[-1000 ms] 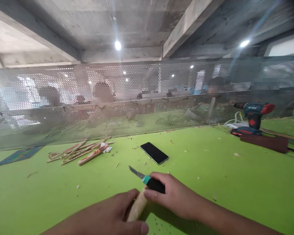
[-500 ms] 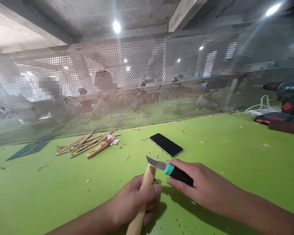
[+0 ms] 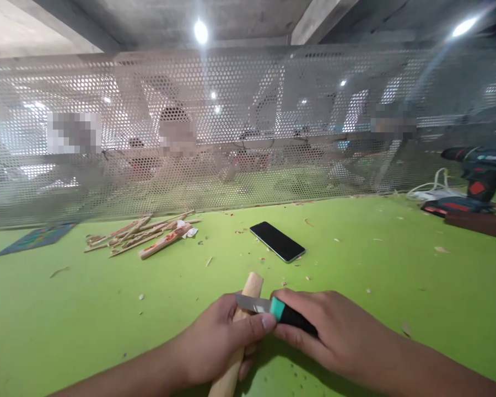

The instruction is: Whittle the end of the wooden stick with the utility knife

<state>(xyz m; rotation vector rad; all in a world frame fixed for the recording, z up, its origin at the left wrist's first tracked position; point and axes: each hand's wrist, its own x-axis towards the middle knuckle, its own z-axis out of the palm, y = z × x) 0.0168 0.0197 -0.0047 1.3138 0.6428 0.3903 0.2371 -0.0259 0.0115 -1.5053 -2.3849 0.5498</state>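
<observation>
My left hand (image 3: 215,339) is wrapped round a pale wooden stick (image 3: 253,285), whose cut upper end points away from me. My right hand (image 3: 320,331) grips a carving knife (image 3: 294,318) with a black handle and a teal collar. The knife's blade lies across the stick just above my left thumb, its tip toward the left. My left thumb reaches close to the collar; whether it presses on the knife I cannot tell. The lower end of the stick runs out of view at the bottom.
A black-screened phone (image 3: 278,241) lies on the green table (image 3: 107,309) beyond my hands. Thin sticks (image 3: 134,234) are piled at the left near a patterned flat sheet (image 3: 35,240). A cordless drill (image 3: 479,176) stands at right. Behind is a perforated screen (image 3: 231,127); wood shavings are scattered about.
The knife blade has moved from the stick's upper end down along it, nearer to my left thumb. My right hand has come closer to my left. The view has shifted slightly.
</observation>
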